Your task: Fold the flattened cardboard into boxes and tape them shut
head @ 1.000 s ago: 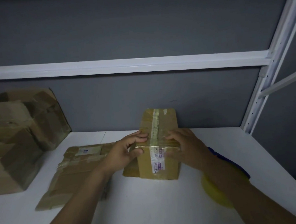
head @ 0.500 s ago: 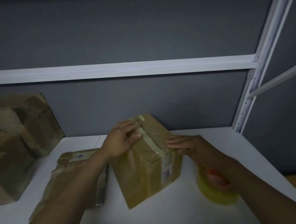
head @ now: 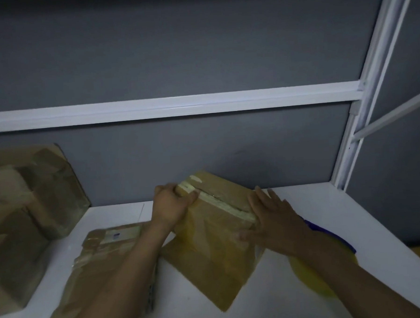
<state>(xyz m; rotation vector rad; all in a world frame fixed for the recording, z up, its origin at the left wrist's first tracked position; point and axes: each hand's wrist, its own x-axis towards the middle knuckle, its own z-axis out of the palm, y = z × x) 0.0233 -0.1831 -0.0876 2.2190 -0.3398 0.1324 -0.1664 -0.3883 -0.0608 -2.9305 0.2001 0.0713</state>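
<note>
– Brown box (head: 216, 243) in the middle of the table (head: 353, 212): is it closed yet?

– It looks closed. A pale strip of tape (head: 221, 204) runs the whole length of the top seam, so I'd judge this one folded and sealed on that face. The other faces don't show.

– And the hands?

– The left hand (head: 170, 207) grips the far end of the top, with the fingers curled over the edge and the thumb lying on the tape. The right hand (head: 273, 221) has straight, spread fingers pressing the near end of the seam and the thumb against the side.

– Which way does it lie?

– It's tipped. The taped face slopes up and away, and a lower corner points toward the person. The seam, which I take for the long axis, runs from far left to near right.

– What's left?

– Flat cardboard (head: 107, 256) lies just left of it under the left forearm, not yet folded. Made-up boxes (head: 31, 204) sit at the far left. A yellow roll of tape (head: 307, 275) lies under the right forearm. So some are done and at least one is still to do.
</note>
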